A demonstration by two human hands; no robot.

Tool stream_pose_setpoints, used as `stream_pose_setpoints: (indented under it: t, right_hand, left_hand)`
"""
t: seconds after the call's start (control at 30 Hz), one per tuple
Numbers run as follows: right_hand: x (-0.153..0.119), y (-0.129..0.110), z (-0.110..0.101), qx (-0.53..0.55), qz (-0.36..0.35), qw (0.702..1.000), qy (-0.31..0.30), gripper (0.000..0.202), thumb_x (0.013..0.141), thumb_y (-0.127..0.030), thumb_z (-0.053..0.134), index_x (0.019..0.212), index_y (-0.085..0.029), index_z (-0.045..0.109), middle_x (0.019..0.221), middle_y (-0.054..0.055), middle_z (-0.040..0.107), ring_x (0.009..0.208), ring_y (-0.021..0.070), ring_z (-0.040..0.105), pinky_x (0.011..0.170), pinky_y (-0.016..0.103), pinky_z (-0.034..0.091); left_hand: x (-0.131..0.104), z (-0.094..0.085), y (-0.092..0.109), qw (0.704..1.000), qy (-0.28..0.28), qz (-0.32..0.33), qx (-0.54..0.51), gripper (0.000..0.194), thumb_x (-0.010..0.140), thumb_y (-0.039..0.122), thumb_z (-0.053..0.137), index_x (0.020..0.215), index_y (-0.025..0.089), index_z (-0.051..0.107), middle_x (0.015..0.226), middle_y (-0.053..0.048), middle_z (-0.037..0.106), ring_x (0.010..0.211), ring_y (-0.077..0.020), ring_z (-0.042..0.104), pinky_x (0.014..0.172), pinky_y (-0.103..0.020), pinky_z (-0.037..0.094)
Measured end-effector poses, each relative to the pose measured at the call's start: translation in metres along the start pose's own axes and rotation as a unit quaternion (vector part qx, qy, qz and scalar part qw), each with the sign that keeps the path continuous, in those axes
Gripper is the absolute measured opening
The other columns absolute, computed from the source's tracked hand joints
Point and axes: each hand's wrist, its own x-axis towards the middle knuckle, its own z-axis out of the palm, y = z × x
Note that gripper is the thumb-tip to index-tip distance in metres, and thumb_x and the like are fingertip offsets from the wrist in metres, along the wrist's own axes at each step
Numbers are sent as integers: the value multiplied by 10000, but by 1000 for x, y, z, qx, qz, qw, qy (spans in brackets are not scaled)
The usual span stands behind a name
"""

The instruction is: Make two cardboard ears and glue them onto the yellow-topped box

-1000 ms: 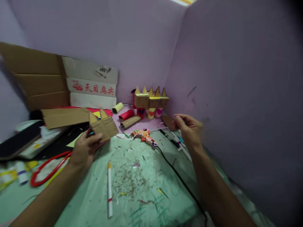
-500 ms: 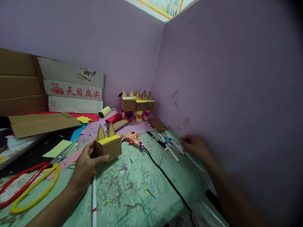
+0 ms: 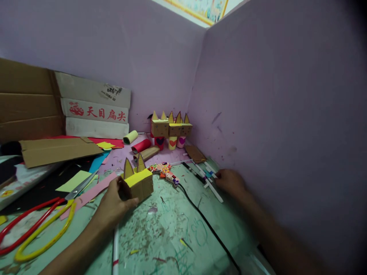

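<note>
My left hand grips a small cardboard box with a yellow top and two pointed ears, thumb on its near side. Over at the right, my right hand is closed at the group of white markers, its fingertips touching them; whether a marker is pinched is hard to tell. A black marker lies just left of these. Between the hands rests a flower-patterned glue gun with a black cord.
Three eared cardboard figures stand in the back corner. Red-and-yellow scissors, coloured paper and cardboard lie at left. A white marker is near the front. Purple walls rise behind and at right.
My right hand has moved in to the markers, its fingers now against them. The box in my left hand has turned a little. The view has shifted slightly.
</note>
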Motion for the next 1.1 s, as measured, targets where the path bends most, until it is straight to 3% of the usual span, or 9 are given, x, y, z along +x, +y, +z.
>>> stream_pose_setpoints:
  t: [0.1,0.23,0.33,0.47,0.53,0.63,0.8,0.93,1.1]
  right_hand:
    - [-6,2,-15,27,4,1000,14,189,677,-252,549,726,-184,718,706,107,691,689,254,629,540,290,372]
    - [-29,-5,-38,137,-17,990,20,248,749,-296,478,828,-184,684,696,47,670,615,179,601,547,261,409]
    - [-57,-29,-45,405,-88,906,-80,263,722,-400,533,811,-183,652,552,-6,559,506,152,531,501,261,412]
    - [-102,-72,-43,490,-145,829,-227,280,740,-445,555,857,-208,648,562,-26,493,451,114,430,432,238,373]
    - [-120,-89,-39,474,-199,820,-252,227,777,-400,545,840,-218,666,662,11,564,599,150,504,555,269,421]
    - [-135,-101,-31,457,-252,806,-281,219,821,-383,513,858,-238,673,766,25,614,727,178,540,659,294,433]
    - [-141,-94,-17,394,-266,834,-281,255,864,-391,455,841,-262,674,678,5,610,636,160,554,569,256,428]
    - [-147,-86,-10,275,-354,877,-175,302,883,-372,422,701,-244,625,596,10,607,521,149,536,473,243,370]
    - [-149,-91,-18,180,-438,876,-96,405,930,-351,272,674,-214,554,564,25,610,467,151,516,448,255,312]
  left_hand:
    - [-2,-8,6,993,-11,38,110,888,371,237,839,1171,203,456,1272,-204,485,1231,-416,365,1021,-568,226]
    - [-14,-21,36,961,77,140,226,994,411,344,823,1293,237,378,1416,-165,323,1299,-411,234,1054,-568,121]
    - [-33,-26,62,935,120,241,229,881,392,326,822,1212,293,500,1368,-73,418,1297,-397,236,1082,-530,89]
    - [-57,-22,71,913,-59,326,239,509,606,315,719,1102,341,607,1124,-43,624,1035,-319,548,927,-451,399]
    - [-64,-17,63,852,-194,388,293,414,698,266,636,1103,347,607,1021,-53,667,887,-268,603,763,-376,475]
    - [-66,-7,47,757,-234,481,375,266,782,194,500,1000,265,633,745,-62,657,643,-210,563,651,-369,441]
    - [-63,1,33,678,-232,527,457,217,822,208,407,645,213,531,582,-23,536,553,-169,448,771,-452,372]
    - [-67,0,30,682,-235,504,476,209,819,237,414,619,214,470,581,-21,518,526,-163,413,703,-407,363]
    - [-70,7,21,686,-207,535,446,238,837,201,337,619,206,432,560,-13,491,504,-155,386,639,-366,350]
